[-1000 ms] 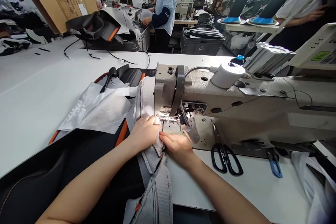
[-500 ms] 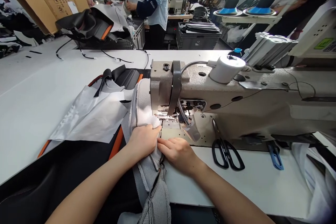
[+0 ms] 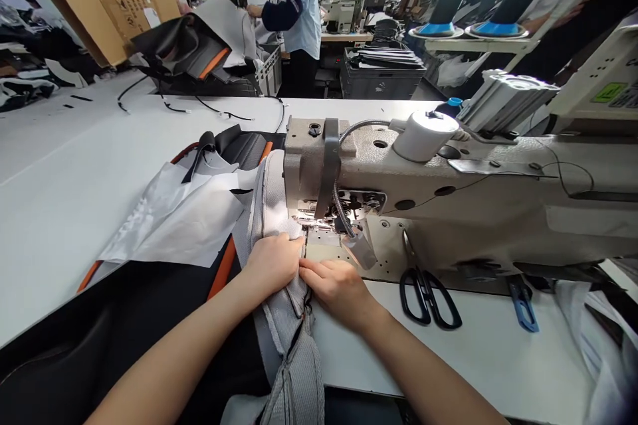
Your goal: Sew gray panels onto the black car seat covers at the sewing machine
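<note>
Left hand (image 3: 272,265) and right hand (image 3: 339,290) sit on grey mesh fabric (image 3: 294,372) at the needle plate (image 3: 323,249) of a sewing machine (image 3: 448,212); fingers (image 3: 319,272) closed, gripping the fabric; it runs off the tabletop (image 3: 60,146) near edge; black scissors (image 3: 428,299) lie right; stitched length unclear.

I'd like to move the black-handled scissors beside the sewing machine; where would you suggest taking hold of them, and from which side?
Take the scissors by their black loop handles, coming from the near side over the table. The loops lie flat and open towards you, while the blades point away, towards the sewing machine.
</note>
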`<control>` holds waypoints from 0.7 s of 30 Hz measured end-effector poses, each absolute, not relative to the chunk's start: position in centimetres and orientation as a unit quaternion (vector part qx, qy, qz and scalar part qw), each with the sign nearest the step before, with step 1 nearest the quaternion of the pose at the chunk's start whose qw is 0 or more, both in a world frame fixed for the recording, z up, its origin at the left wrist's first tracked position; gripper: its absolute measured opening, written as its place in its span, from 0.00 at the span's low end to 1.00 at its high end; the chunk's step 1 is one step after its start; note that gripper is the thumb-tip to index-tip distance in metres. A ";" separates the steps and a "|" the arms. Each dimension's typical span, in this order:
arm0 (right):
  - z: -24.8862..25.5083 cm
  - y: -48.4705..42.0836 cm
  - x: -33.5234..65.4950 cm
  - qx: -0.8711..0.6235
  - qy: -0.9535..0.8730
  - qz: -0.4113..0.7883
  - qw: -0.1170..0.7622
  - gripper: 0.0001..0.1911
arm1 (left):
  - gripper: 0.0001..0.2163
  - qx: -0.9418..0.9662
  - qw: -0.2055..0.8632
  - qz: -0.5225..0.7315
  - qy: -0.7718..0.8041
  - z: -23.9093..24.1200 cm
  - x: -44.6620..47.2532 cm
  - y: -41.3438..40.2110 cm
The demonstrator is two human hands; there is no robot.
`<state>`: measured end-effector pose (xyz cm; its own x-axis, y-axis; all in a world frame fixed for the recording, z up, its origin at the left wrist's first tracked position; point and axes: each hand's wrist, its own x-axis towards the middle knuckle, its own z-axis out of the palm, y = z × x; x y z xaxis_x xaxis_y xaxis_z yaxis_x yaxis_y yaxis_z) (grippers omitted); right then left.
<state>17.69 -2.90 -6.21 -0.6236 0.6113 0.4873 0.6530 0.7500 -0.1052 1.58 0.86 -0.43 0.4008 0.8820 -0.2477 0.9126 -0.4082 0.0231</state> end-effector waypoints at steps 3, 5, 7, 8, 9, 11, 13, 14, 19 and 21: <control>-6.0 -2.7 17.9 -0.352 -0.898 -0.036 0.262 0.12 | 0.20 0.828 0.076 -0.099 0.547 -0.5 1.9 1.0; -5.9 -2.7 18.1 -0.350 -0.898 -0.035 0.265 0.12 | 0.21 0.829 0.080 -0.101 0.545 -0.4 1.9 1.0; -5.9 -2.8 18.1 -0.350 -0.898 -0.034 0.264 0.12 | 0.21 0.834 0.092 -0.106 0.533 -0.3 1.6 0.8; -5.9 -2.8 18.1 -0.351 -0.899 -0.032 0.261 0.13 | 0.21 0.839 0.097 -0.109 0.524 -0.2 1.4 0.6; -5.9 -2.9 18.1 -0.351 -0.900 -0.030 0.256 0.13 | 0.21 0.843 0.099 -0.111 0.518 -0.1 1.3 0.5; -5.9 -3.0 18.1 -0.350 -0.905 -0.027 0.239 0.13 | 0.20 0.847 0.092 -0.111 0.511 0.1 0.9 0.2; -5.9 -3.0 18.1 -0.349 -0.910 -0.030 0.222 0.12 | 0.19 0.849 0.080 -0.110 0.511 0.2 0.8 0.1; -5.9 -3.0 18.1 -0.350 -0.911 -0.033 0.216 0.12 | 0.19 0.850 0.076 -0.108 0.510 0.2 0.7 0.1; -5.8 -3.0 18.2 -0.344 -0.911 -0.049 0.223 0.12 | 0.19 0.846 0.080 -0.110 0.516 0.0 1.0 -0.1; -5.8 -3.0 18.3 -0.334 -0.913 -0.051 0.226 0.12 | 0.18 0.835 0.086 -0.113 0.531 -0.1 1.4 -0.4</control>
<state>18.27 -2.95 -5.85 -0.6741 0.5880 0.4471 0.6338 0.7712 -0.0587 1.39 -0.36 -0.08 0.4107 0.8675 -0.2807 0.9065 -0.4216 0.0234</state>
